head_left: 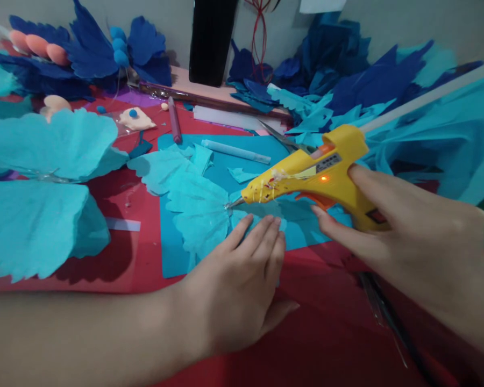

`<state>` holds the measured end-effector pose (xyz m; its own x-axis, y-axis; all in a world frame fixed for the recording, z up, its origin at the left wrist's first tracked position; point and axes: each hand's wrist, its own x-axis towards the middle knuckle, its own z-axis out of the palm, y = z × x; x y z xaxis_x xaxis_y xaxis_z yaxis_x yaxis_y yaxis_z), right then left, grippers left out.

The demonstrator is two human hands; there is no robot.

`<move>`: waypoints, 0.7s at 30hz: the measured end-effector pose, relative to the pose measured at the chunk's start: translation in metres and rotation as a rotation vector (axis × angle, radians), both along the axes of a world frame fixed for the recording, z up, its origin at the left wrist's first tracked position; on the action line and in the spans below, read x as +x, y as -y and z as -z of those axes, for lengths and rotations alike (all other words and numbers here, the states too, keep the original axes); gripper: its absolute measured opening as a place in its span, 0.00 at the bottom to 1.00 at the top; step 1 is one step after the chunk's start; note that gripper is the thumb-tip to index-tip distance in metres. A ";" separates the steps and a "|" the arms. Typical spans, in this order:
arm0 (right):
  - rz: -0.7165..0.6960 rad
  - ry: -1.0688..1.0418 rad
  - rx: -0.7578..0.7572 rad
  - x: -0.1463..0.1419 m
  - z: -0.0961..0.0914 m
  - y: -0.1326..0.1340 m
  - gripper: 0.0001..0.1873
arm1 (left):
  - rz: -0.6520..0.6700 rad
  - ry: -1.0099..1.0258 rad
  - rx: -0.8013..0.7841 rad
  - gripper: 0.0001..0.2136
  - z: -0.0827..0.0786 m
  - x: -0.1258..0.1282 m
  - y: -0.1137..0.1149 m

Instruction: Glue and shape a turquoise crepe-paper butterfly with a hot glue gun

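Note:
My right hand [423, 231] is wrapped round the handle of a yellow hot glue gun [306, 174] with an orange trigger and a glowing orange light. The gun's metal nozzle meets the inner edge of a light-blue crepe paper wing [199, 207], where some clear glue glistens. My left hand [242, 279] lies over the lower right part of this paper, fingers stretched out and flat, thumb apart. Beneath the paper is a darker blue sheet [171, 255]. Part of the wing is hidden under my left fingers.
A large light-blue paper butterfly [44, 145] lies on the left. Behind the work are a light-blue marker [236, 151], a purple crayon-like stick [175, 121] and scissors [278, 134]. A black phone [212, 43] leans at the back, near dark-blue paper butterflies [92, 48]. The tabletop [306, 328] is red.

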<state>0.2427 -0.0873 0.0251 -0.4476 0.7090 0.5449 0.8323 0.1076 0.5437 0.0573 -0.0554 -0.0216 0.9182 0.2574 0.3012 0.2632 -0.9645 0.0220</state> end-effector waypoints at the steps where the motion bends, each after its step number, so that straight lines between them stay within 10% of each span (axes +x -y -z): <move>1: -0.005 0.002 0.002 0.000 0.000 0.000 0.13 | -0.001 -0.003 0.004 0.27 0.000 0.000 0.000; 21: 0.001 -0.013 -0.019 -0.002 0.001 0.001 0.16 | -0.004 -0.031 -0.006 0.27 -0.002 0.000 0.002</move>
